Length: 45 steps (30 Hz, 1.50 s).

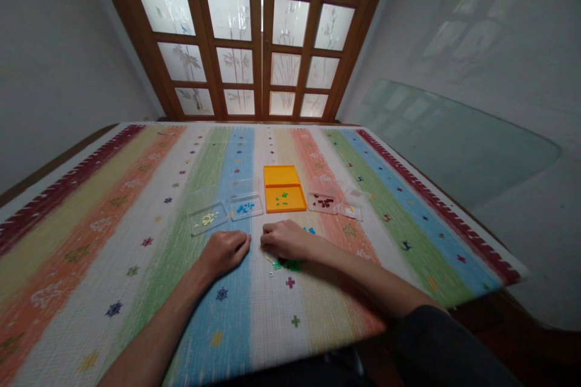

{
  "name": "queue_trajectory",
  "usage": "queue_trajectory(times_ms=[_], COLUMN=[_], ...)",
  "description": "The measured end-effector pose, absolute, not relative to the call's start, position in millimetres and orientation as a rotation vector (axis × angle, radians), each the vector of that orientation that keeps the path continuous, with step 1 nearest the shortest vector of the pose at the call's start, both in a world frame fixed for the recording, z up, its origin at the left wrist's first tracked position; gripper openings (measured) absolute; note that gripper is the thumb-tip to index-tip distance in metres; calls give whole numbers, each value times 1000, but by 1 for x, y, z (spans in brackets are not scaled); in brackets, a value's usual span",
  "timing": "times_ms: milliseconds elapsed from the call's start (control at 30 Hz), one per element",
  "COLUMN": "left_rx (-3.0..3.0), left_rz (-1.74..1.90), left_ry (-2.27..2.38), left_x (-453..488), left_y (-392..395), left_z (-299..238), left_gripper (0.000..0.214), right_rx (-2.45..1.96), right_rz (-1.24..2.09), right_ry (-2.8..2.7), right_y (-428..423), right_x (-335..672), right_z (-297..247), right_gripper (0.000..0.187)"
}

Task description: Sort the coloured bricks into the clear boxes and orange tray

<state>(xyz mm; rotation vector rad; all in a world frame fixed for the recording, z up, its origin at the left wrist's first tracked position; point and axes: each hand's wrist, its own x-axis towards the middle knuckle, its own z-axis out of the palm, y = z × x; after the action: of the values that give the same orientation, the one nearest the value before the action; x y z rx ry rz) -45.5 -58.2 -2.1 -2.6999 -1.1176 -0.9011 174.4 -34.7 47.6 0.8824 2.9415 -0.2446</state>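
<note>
Head view: 5 trays (pixel 297 202) hold colour-sorted bits, while green bits (pixel 290 265) lie loose on the table (pixel 136 290) beside the right hand (pixel 284 239), left hand (pixel 224 252) alongside, both with curled fingers, grip unclear.

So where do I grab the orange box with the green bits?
Grip the orange box by its near front wall, coming from your side: the blue-bits box and brown-bits box crowd its sides, the lid lies open behind. Keep it level, as the green bits are loose.
</note>
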Motion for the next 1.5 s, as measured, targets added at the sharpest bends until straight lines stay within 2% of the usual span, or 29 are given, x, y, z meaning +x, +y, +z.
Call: queue_trajectory(times_ms=[167,433,933,1300,1500], left_rx=[-2720,-2730,-2729,-2759,-2752], left_rz=[-898,-891,-868,-878,-882], left_ry=[-1131,-1147,-1147,-1172,-1174], left_x=[-46,-46,-47,-46,-46], left_y=[-58,-58,-57,-57,-57], left_z=[-2,-3,-4,-1,-3], left_gripper=[42,43,44,43,43], right_rx=[862,591,1001,1223,1089], right_rz=[-228,-91,-7,-119,-76], right_ry=[2959,2993,2828,2829,2848], right_y=[-34,-32,-42,-28,-35], right_x=[175,176,165,191,181], right_z=[46,52,45,56,49], right_gripper=[20,20,20,16,17])
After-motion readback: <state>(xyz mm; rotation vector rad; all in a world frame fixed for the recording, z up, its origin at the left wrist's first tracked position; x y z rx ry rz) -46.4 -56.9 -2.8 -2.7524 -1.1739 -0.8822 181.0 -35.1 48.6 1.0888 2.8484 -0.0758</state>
